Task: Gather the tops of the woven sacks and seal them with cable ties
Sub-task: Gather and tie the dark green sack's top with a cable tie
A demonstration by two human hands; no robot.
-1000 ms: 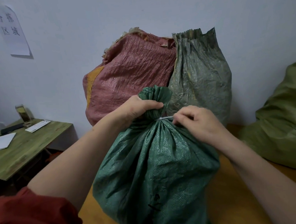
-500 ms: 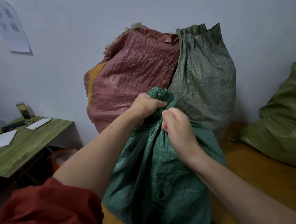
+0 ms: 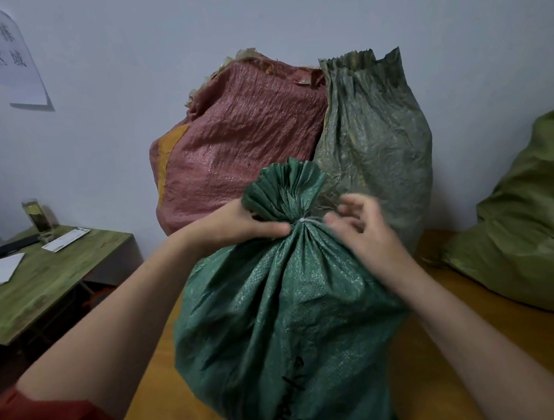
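A dark green woven sack (image 3: pixel 276 308) stands on the orange table right in front of me. Its top is bunched into a pleated tuft (image 3: pixel 284 186), with a white cable tie (image 3: pixel 306 221) round the neck. My left hand (image 3: pixel 237 229) grips the neck on the left side, the thumb lying along the tie line. My right hand (image 3: pixel 365 233) is blurred, just right of the neck, its fingers loosely spread and off the tie. Behind stand a red woven sack (image 3: pixel 241 146) with a frayed loose top and a grey-green sack (image 3: pixel 375 137) with a pleated top.
An olive sack (image 3: pixel 532 224) lies on the orange table (image 3: pixel 475 343) at the right. A lower green side table (image 3: pixel 44 275) at the left carries papers, a dark flat object and a glass jar (image 3: pixel 36 215). A paper sign (image 3: pixel 12 54) hangs on the wall.
My right hand, clenched at the sack's neck half a second ago, has come off to the right with fingers spread. The tuft above the tie now stands free and the tie shows.
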